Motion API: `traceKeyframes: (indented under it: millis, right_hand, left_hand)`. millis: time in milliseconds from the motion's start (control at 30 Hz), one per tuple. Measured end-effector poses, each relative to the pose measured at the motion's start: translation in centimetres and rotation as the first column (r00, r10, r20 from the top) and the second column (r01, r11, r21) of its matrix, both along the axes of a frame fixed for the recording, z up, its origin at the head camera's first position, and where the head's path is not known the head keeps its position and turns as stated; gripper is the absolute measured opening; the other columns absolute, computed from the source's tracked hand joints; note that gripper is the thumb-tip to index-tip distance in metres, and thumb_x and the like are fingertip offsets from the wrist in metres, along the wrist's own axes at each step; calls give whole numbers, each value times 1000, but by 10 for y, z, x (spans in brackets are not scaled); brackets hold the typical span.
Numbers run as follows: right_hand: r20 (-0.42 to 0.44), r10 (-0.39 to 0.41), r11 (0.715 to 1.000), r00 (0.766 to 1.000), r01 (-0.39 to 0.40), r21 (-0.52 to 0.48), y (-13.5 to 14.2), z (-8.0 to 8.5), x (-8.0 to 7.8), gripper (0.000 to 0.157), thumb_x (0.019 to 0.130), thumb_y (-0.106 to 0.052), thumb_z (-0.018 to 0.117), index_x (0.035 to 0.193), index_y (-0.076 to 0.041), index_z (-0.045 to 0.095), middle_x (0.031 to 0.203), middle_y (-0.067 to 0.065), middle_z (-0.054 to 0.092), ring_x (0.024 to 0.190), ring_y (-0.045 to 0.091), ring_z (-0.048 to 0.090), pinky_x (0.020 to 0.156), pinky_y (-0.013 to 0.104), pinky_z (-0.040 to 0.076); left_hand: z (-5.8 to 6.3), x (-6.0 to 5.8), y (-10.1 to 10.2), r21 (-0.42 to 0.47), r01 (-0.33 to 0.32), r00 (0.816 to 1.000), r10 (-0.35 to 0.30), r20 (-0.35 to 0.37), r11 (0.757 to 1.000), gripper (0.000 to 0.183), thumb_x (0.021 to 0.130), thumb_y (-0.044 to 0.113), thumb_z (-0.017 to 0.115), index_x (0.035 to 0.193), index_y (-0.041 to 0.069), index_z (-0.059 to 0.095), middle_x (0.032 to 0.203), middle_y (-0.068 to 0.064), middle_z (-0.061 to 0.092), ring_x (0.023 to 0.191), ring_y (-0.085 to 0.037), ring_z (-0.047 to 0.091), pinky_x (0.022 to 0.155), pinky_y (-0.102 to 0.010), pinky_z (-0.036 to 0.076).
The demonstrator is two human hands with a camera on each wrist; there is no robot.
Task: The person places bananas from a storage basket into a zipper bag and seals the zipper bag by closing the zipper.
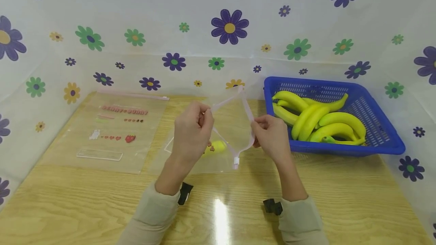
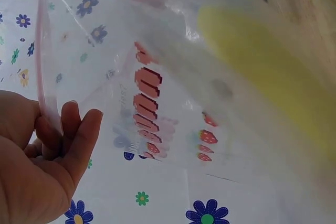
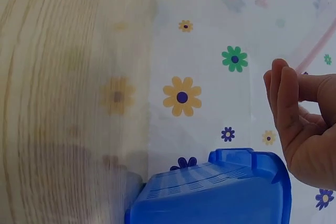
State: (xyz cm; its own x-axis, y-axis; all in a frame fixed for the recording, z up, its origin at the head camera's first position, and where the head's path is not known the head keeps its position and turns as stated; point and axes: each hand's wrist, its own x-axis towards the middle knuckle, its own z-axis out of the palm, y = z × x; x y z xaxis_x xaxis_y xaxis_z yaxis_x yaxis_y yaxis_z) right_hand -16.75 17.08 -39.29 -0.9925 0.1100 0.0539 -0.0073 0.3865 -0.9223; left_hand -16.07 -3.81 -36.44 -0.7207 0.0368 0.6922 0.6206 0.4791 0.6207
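In the head view a clear zip bag (image 1: pixel 221 165) with a pink zip edge (image 1: pixel 248 109) is held up, its mouth spread apart. My left hand (image 1: pixel 193 135) pinches the left side of the edge, and my right hand (image 1: pixel 272 135) pinches the right side. The white slider (image 1: pixel 236 160) hangs at the near end of the mouth. A yellow banana (image 1: pixel 218 147) shows through the bag, partly behind the left hand. In the left wrist view, the banana (image 2: pixel 262 66) lies behind the cloudy plastic, beside red printed letters (image 2: pixel 148 100).
A blue basket (image 1: pixel 385 124) of several bananas (image 1: pixel 313 118) stands at the back right, close to my right hand. Flat on the wooden table (image 1: pixel 327 192) at the left lies a second printed zip bag (image 1: pixel 112 131). A flowered cloth (image 1: pixel 265 18) rises behind the table.
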Motion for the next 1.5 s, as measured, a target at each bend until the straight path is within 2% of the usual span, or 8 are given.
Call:
traceKeyframes:
  millis: [367, 600, 800, 1033, 1167, 1333, 1400, 1500]
  right_hand:
    - [-30, 145, 988, 989, -143, 50, 0, 7, 3, 23, 97, -12, 60, 113, 2, 69, 85, 16, 72, 66, 27, 70, 64, 43, 60]
    - [-19, 150, 987, 988, -149, 66, 6, 11, 3, 24, 96, -11, 61, 115, 3, 67, 91, 17, 72, 72, 30, 72, 64, 35, 60]
    - [-45, 79, 993, 996, -75, 88, 21, 15, 6, 24, 97, -10, 59, 115, 4, 67, 93, 21, 70, 76, 30, 71, 67, 32, 60]
    - [-98, -91, 990, 991, 101, 102, 58, 22, 9, 28, 98, -14, 56, 118, 3, 65, 102, 22, 69, 80, 25, 71, 68, 27, 58]
    - [-57, -129, 966, 990, 139, 218, 77, 31, 3, 32, 99, -16, 52, 122, 4, 63, 109, 22, 68, 89, 33, 69, 69, 25, 56]
    - [93, -110, 907, 990, 62, 416, 107, 49, -16, 41, 97, -10, 47, 130, 13, 54, 113, 33, 64, 78, 33, 71, 60, 27, 54]
    - [170, -119, 861, 978, 16, 509, 117, 51, -24, 30, 93, -5, 44, 109, 15, 60, 86, 29, 65, 56, 24, 62, 51, 27, 47]
    - [264, -126, 799, 956, -59, 598, 128, 47, -33, 19, 92, -5, 46, 82, 7, 57, 63, 15, 54, 46, 14, 45, 46, 27, 42]
  left_hand:
    - [0, 0, -6, 4, -54, 998, 54, -10, 999, 10, 95, -2, 55, 87, -4, 61, 57, -4, 43, 38, -8, 39, 37, -18, 29]
    - [1, 1, -8, 12, -63, 998, 63, -20, 998, 10, 95, -2, 54, 87, -4, 60, 57, -4, 42, 41, -10, 36, 40, -19, 28]
    - [2, 1, -7, 24, -29, 999, 29, -27, 999, 10, 94, -3, 54, 88, -4, 61, 56, -3, 42, 39, -8, 37, 38, -19, 28]
    - [4, 2, -5, 5, -21, 1000, 21, -3, 1000, 11, 94, -2, 53, 88, -4, 62, 56, -3, 42, 38, -8, 38, 38, -20, 28]
    - [5, 4, -5, 3, -17, 999, 17, 32, 1000, 12, 95, -2, 53, 88, -4, 62, 55, -2, 42, 37, -9, 38, 38, -20, 28]
    - [8, 4, -3, -22, -17, 998, 18, 56, 1000, 12, 96, 0, 53, 89, -4, 62, 58, -3, 42, 39, -10, 38, 39, -21, 28]
    - [8, 4, -2, -34, -16, 998, 17, 57, 999, 12, 96, 0, 53, 89, -4, 62, 58, -3, 43, 41, -10, 38, 40, -22, 28]
    - [8, 3, -1, -45, -18, 998, 20, 55, 999, 12, 95, 0, 53, 88, -3, 63, 59, -4, 43, 47, -12, 36, 44, -22, 28]
